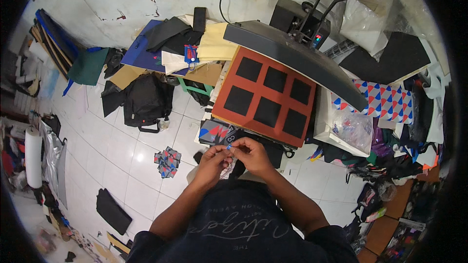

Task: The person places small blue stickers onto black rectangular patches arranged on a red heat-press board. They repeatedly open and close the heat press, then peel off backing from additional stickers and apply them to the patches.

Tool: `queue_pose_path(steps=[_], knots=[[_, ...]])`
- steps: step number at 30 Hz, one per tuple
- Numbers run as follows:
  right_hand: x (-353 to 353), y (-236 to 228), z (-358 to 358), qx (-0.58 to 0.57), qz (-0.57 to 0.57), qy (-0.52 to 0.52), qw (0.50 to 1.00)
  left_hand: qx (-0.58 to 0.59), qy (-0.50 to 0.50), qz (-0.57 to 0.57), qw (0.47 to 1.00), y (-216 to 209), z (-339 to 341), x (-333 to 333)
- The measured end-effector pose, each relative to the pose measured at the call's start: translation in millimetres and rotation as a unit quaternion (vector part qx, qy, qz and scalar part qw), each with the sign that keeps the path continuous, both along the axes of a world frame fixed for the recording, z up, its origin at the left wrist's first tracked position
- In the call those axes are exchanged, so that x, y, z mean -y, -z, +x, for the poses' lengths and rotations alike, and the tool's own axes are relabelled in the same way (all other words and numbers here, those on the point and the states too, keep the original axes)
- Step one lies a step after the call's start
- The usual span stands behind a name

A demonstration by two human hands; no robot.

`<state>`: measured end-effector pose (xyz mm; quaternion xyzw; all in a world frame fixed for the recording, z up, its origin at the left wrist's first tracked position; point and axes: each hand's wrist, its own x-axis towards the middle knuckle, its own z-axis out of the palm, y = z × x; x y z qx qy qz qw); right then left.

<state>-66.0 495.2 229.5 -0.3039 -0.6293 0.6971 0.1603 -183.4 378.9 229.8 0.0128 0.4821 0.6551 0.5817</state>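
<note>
The left hand (210,161) and right hand (251,155) meet in front of the person's chest, just below the near edge of the heat press platen (265,96). Both hands pinch a small blue item (228,147) between thumb and fingertips; the remaining fingers are curled. The item is tiny and bright blue; its exact kind cannot be told.

The platen is a red-orange slab bearing six black squares (267,112) in two rows. The raised upper plate (292,61) of the press overhangs its far side. A pair of scissors (230,138) lies just beyond the fingertips.

To the left, white floor tiles (122,151) offer open room, bounded by a black backpack (146,101), a small patterned fabric stack (167,161) and a black flat piece (113,211). To the right, heaped bags and patterned cloth (382,100) crowd the space.
</note>
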Motion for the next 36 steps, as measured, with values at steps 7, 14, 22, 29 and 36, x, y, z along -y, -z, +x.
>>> queue_pose_path(steps=[7, 14, 22, 29, 36], knots=[[-51, 17, -22, 0.066, 0.13, 0.056, 0.988, 0.035, 0.031, -0.064, 0.997, 9, -32, -17], [-120, 41, -49, 0.238, 0.23, 0.058, 0.942, 0.035, 0.033, -0.113, 0.992, 18, -88, -6], [-128, 58, -81, 0.359, 0.245, -0.003, 0.901, 0.001, 0.032, -0.13, 0.991, 25, -146, 13], [-118, 55, -86, 0.397, 0.316, 0.013, 0.862, 0.025, 0.02, -0.124, 0.992, 37, -160, 20], [-116, 50, -89, 0.426, 0.312, 0.007, 0.849, 0.057, 0.02, -0.1, 0.993, 57, -158, 23]])
